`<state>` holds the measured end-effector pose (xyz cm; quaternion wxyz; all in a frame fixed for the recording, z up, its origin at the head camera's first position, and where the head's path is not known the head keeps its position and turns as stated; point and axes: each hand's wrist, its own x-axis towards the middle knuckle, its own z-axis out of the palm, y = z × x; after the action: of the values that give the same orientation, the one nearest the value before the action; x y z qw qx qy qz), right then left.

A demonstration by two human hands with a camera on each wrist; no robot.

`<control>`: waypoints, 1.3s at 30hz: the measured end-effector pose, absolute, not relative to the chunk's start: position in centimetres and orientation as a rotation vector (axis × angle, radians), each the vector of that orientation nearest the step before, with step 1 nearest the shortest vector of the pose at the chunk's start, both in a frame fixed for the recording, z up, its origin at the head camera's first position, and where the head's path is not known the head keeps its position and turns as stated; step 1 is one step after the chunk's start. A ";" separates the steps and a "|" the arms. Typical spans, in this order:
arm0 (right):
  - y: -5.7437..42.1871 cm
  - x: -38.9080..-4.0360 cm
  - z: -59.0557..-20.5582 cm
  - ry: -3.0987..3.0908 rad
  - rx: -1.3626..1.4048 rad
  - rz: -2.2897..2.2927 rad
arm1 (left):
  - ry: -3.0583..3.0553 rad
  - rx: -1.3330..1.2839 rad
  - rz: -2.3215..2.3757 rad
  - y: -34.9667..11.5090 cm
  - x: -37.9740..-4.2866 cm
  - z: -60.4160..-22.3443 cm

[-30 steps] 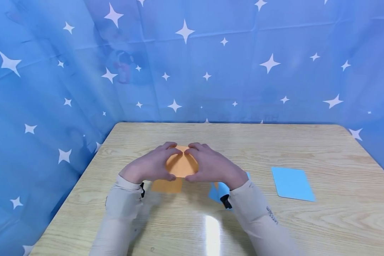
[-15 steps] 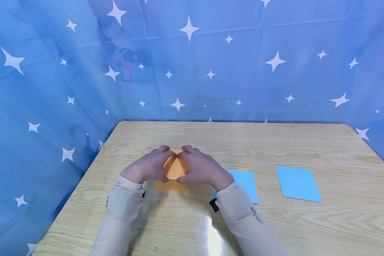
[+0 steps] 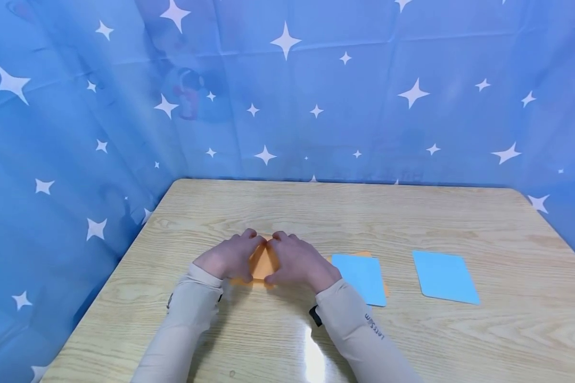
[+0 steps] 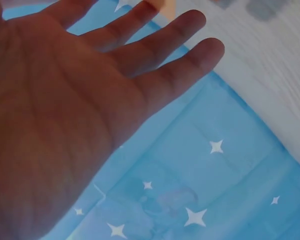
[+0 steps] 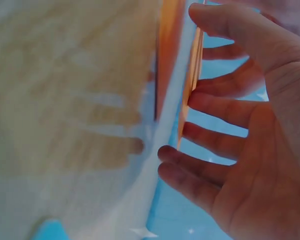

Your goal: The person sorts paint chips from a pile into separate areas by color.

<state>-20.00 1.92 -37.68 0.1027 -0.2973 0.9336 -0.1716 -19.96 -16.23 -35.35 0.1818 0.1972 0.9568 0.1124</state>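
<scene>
Both hands hold a square orange sheet [image 3: 264, 264] between them, just above the table left of centre. My left hand [image 3: 232, 257] grips its left edge and my right hand [image 3: 298, 261] its right edge, with thumbs at the near side and fingers at the far side. Below it, a second orange sheet [image 3: 239, 282] peeks out at the near edge, mostly covered. In the right wrist view, the held sheet [image 5: 191, 75] shows edge-on at the right fingertips, close to the tabletop. The left wrist view shows the left palm and extended fingers, with orange at the fingertips.
Right of the hands, a blue square sheet [image 3: 359, 277] overlaps another orange sheet [image 3: 363, 254] on the wooden table [image 3: 345, 213]. A further blue square sheet [image 3: 445, 276] lies farther right. A blue curtain [image 3: 287, 96] with white stars hangs behind the table.
Both hands have lowered the orange sheet toward the one on the table, which is now mostly hidden. The right forearm has shifted left, uncovering more of the blue and orange sheets beside it.
</scene>
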 end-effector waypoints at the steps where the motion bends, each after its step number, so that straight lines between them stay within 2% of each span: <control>1: 1.9 -19.9 -37.8 2.754 -0.868 -0.503 | 2.699 0.550 0.311 -16.1 -20.0 -35.5; 26: 1.4 -19.3 -38.6 2.774 -0.852 -0.341 | 2.671 0.485 0.280 -15.5 -19.7 -36.0; 39: 3.9 -18.8 -36.5 2.718 -0.756 -0.476 | 2.755 0.619 0.307 -14.3 -19.1 -34.5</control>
<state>-18.85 3.87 -36.49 0.1397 -0.2616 0.9407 -0.1648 -19.09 -14.30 -34.52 0.1502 0.2153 0.9590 0.1068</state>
